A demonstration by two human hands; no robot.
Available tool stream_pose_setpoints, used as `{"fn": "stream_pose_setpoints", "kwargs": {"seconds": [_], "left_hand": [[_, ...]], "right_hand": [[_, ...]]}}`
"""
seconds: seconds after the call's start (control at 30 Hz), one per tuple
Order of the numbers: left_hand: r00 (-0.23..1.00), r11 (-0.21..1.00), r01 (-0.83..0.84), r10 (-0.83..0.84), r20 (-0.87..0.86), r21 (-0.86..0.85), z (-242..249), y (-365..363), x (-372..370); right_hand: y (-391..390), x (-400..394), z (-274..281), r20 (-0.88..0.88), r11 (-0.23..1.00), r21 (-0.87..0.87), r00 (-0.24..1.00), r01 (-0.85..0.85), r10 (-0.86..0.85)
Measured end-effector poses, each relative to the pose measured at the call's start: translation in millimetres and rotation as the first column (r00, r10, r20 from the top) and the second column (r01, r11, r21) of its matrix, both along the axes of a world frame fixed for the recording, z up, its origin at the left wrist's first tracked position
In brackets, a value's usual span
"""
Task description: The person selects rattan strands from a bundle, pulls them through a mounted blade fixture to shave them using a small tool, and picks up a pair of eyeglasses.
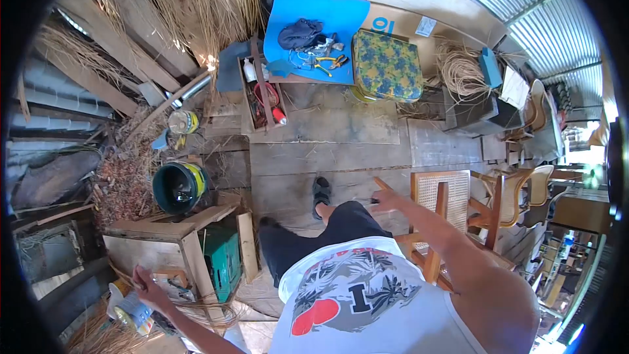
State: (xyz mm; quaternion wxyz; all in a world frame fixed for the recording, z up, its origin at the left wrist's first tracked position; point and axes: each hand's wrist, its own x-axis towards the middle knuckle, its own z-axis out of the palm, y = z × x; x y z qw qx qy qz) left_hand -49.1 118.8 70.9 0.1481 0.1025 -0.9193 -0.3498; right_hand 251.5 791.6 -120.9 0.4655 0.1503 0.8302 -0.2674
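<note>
At the lower left, my left hand (149,288) is held over a wooden box (147,249), near a can (134,311) and loose strands; its fingers are partly bent, and whether they hold anything is unclear. My right hand (388,198) is closed on a thin brown stick-like piece (380,183), beside a wooden chair with a woven cane back (426,187). A small dark item shows at its fingers, too small to name.
A blue mat (278,23) bears pliers (337,62) and a dark cloth. Beside it are a camouflage-patterned cushion (388,65) and a tool box (257,115). Cane coils (462,72) lie at the upper right, a green bucket (171,190) at left, more chairs (537,190) at right.
</note>
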Motion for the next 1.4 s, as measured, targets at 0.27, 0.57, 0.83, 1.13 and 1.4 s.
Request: {"fn": "stream_pose_setpoints", "kwargs": {"seconds": [0.27, 0.57, 0.83, 1.13, 1.4], "left_hand": [[0.985, 0.987, 0.153, -0.156, 0.069, 0.043, 30.1, 166.8, -24.1], [0.861, 0.928, 0.302, -0.364, 0.355, 0.218, -76.6, 229.0, -68.5], [0.856, 0.953, 0.172, -0.271, 0.441, 0.251, -128.6, 218.2, -23.3], [0.79, 0.999, -0.054, 0.039, 0.612, 0.006, -133.5, 248.3, 9.5], [0.668, 0.981, -0.039, 0.167, 0.726, -0.19, -160.5, 315.9, 20.0]], "right_hand": [[38.9, 5.4, -16.4, -0.26, 0.843, 0.24, 0.869, 0.481, -0.422], [32.4, -118.8, -37.0, -0.32, 0.798, 0.186, 0.803, 0.574, -0.503], [139.3, -279.6, -97.8, -0.499, 0.829, 0.059, 0.736, 0.556, -0.458], [276.2, -479.8, -171.8, -0.507, 0.859, 0.166, 0.789, 0.484, -0.347], [318.0, -566.5, -265.3, -0.547, 0.799, 0.072, 0.693, 0.597, -0.469]]}}
